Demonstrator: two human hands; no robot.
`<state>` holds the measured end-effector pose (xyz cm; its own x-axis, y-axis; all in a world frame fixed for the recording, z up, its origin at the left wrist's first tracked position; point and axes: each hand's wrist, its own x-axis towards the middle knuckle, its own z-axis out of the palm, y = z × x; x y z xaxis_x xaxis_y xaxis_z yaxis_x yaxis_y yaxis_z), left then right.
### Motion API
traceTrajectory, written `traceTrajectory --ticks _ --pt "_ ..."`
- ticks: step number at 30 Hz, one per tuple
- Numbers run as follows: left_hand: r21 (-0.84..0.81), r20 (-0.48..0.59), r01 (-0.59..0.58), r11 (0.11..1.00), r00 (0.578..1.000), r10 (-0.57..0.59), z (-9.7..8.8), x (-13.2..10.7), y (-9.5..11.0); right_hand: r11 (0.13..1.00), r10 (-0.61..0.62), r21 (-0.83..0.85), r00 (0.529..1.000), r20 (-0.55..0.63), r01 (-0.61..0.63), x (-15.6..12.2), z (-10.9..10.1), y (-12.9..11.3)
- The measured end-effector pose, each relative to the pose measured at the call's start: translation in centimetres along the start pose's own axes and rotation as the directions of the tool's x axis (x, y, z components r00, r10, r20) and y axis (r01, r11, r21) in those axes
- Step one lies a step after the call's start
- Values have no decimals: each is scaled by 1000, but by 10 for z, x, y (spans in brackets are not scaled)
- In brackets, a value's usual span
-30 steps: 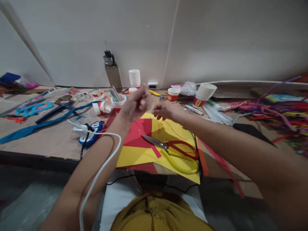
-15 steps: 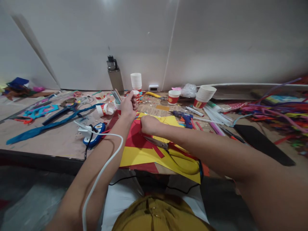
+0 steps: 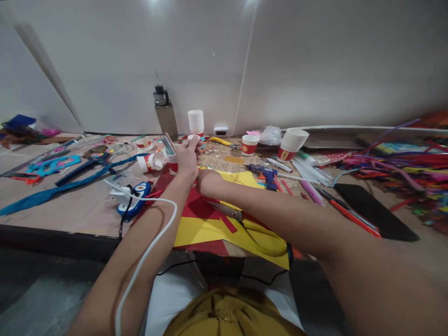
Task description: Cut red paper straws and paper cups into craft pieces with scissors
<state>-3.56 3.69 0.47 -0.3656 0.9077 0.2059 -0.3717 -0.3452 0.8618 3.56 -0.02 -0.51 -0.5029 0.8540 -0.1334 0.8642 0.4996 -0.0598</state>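
Note:
My left hand [image 3: 188, 156] is closed, its fingers curled near a white paper cup rim [image 3: 193, 137]; what it grips, if anything, is hidden. Just in front of it, my right hand [image 3: 209, 181] is bent into a closed shape close to my left wrist, with its fingertips out of sight. Under both hands lie red paper [image 3: 199, 205] and yellow paper [image 3: 196, 231]. Scissors with yellow handles [image 3: 268, 240] rest on the paper below my right forearm, partly covered by it. Left of my left hand stands a red-and-white paper cup holding thin sticks [image 3: 171, 161].
A blue glue gun [image 3: 269, 178], a paper cup [image 3: 249, 145] and stacked cups [image 3: 293, 143] lie to the right, before colourful pipe cleaners [image 3: 402, 168]. Leftward are a blue power strip [image 3: 138, 200] and a tipped cup [image 3: 150, 162]. A white cable [image 3: 154, 242] crosses my left forearm.
The view has shifted slightly. My right hand has moved a little left and closer to my left wrist. My left hand keeps nearly the same pose.

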Motion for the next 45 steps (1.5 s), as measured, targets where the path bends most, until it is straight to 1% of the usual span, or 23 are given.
traceTrajectory --ticks 2,6,11,16,19,21,22,23,24,25,26,27,28,30,31,33,35,36,38,39,40,43,45 --pt "11 -2 -10 1000 1000 10 0 -1 0 1000 -8 -14 1000 7 8 5 2 -4" --pt "-25 -2 -18 1000 1000 18 1 -3 3 1000 -3 -18 1000 5 3 13 6 -7" --pt "-39 14 -74 997 997 74 4 -9 14 1000 4 17 999 -38 -4 12 6 -8" --pt "-56 -32 -115 992 993 114 1 -8 25 996 38 88 995 -92 -30 11 -4 -3" --pt "-56 -99 -180 982 980 174 -2 -6 28 978 73 205 977 -198 -31 12 -16 9" --pt "-71 -142 -221 973 967 209 -2 -5 27 912 137 410 925 -354 22 12 -27 22" --pt "-85 -154 -232 969 964 217 -1 -5 26 862 188 503 879 -438 66 12 -34 29" --pt "-97 -149 -227 969 966 211 1 -6 24 803 234 579 821 -521 139 11 -41 36" --pt "-106 -129 -206 973 973 192 3 -7 21 732 280 643 760 -586 226 9 -49 43" --pt "-109 -89 -168 980 983 159 6 -9 18 656 317 690 718 -620 306 6 -56 50" --pt "-93 -20 -110 990 994 108 9 -11 15 573 351 731 695 -627 370 2 -63 57" --pt "-79 48 -55 995 997 58 13 -13 12 500 371 763 695 -616 409 -3 -70 63" --pt "-68 128 -12 998 992 21 16 -17 9 452 389 781 693 -608 431 -9 -75 67" --pt "-40 307 68 997 950 -53 23 -26 5 403 429 808 691 -582 431 -22 -80 73" --pt "-23 386 115 993 917 -97 26 -31 5 388 448 823 696 -562 414 -28 -80 74" --pt "-1 506 201 980 845 -173 30 -40 6 354 472 863 728 -497 360 -39 -76 73" --pt "10 579 248 969 789 -208 31 -48 10 331 450 885 770 -452 327 -45 -69 72" --pt "15 598 256 966 772 -214 31 -50 12 337 432 884 780 -452 325 -48 -65 72" --pt "39 620 288 957 744 -249 29 -52 18 360 395 862 779 -487 356 -52 -58 73" --pt "63 636 321 945 717 -286 27 -52 22 364 375 849 775 -510 383 -55 -55 75" --pt "89 659 363 928 677 -328 25 -52 25 357 347 839 775 -528 411 -59 -53 77" --pt "170 738 486 857 513 -438 19 -49 34 340 204 817 812 -547 465 -74 -50 83" --pt "213 760 529 821 438 -480 16 -48 37 359 96 793 825 -557 493 -85 -49 88"
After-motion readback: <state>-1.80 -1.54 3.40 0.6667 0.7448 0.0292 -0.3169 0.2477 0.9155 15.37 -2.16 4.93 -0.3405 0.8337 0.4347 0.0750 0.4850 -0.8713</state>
